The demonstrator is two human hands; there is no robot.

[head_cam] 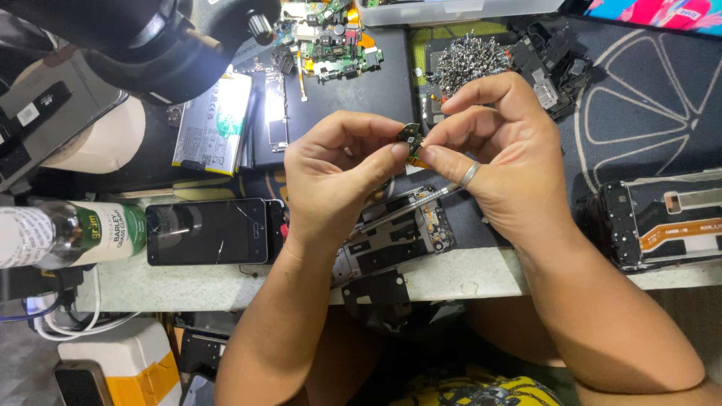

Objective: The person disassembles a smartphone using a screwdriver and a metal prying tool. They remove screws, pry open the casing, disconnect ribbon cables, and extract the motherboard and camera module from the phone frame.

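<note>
Both hands, left hand [331, 169] and right hand [496, 165], pinch a small circuit part [411, 139] in closed fingers, already lifted clear of the opened phone frame [395, 240] below; reassembly not begun

Left hand [331, 169]: thumb and forefinger pinch one side of a small dark circuit part [410, 136], held above the worktop.
Right hand [492, 154]: fingertips pinch the same part from the other side; a silver ring sits on one finger, and metal tweezers [410, 204] slant out from under the palm.
Below the hands: an opened phone frame [395, 240] lies on the worktop [226, 282] edge.
Left of it: a dark phone with a cracked screen [207, 231], and a bottle with a green label [71, 234] lying on its side.
Far side: a flat battery [214, 124], a green circuit board [335, 41], a heap of small screws [470, 64].
Right edge: another opened phone with an orange ribbon cable [662, 222].
</note>
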